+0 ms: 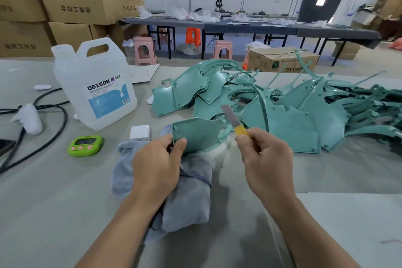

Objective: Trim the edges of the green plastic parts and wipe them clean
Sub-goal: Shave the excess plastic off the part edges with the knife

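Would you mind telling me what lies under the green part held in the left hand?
A grey cloth lies bunched below the green part and the left hand. They cover its middle, so anything there is hidden.
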`<action>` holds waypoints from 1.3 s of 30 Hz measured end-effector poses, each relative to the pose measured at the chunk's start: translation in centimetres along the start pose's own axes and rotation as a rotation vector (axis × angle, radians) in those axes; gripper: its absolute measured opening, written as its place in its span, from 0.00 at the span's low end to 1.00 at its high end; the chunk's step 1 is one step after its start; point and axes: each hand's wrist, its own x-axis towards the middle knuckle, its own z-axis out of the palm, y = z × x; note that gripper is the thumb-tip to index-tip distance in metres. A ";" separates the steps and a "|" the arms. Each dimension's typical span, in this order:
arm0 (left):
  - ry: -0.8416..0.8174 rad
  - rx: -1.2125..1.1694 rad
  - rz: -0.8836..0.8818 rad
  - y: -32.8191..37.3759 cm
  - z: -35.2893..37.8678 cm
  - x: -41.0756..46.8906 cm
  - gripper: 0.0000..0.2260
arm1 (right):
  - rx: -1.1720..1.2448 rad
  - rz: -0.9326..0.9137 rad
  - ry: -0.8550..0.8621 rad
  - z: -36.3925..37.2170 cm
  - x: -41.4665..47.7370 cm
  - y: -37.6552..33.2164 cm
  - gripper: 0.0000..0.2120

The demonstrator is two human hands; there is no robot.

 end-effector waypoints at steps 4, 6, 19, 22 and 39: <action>-0.004 0.074 0.106 0.0 -0.1 -0.1 0.18 | 0.011 -0.238 -0.126 0.8 -1.7 -2.4 0.11; 0.005 0.102 0.135 0.0 -0.2 -0.2 0.18 | -0.066 -0.295 -0.141 1.2 -2.2 -2.9 0.11; 0.079 0.266 0.239 1.2 -0.5 -0.6 0.15 | -0.131 -0.338 -0.073 2.2 -3.1 -3.3 0.13; 0.060 0.257 0.252 1.0 -0.4 -0.6 0.15 | -0.170 -0.296 -0.013 2.2 -2.7 -3.3 0.15; 0.027 0.133 0.162 0.5 -0.4 -0.5 0.15 | -0.014 -0.138 0.115 -0.6 -0.1 -0.3 0.10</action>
